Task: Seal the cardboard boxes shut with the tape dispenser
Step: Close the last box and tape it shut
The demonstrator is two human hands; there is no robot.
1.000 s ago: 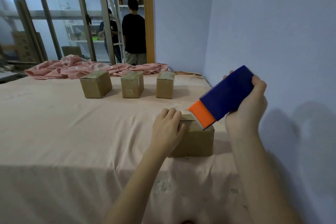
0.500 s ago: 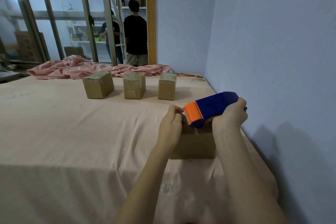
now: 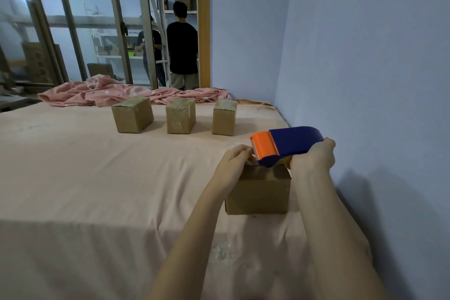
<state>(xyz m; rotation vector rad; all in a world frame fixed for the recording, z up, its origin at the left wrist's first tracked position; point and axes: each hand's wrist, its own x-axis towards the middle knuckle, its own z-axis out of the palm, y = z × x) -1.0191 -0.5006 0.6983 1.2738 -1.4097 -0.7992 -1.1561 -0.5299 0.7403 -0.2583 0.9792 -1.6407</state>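
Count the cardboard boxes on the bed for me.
4. Three stand in a row at the far side: left box, middle box, right box. The near box sits under the tape dispenser.

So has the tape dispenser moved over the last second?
Yes. The tape dispenser came down from its raised tilt and now lies nearly level on top of the near box, in the right hand.

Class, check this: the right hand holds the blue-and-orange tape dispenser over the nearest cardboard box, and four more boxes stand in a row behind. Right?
Not quite. The head view shows three cardboard boxes in the row, not four; the rest stands.
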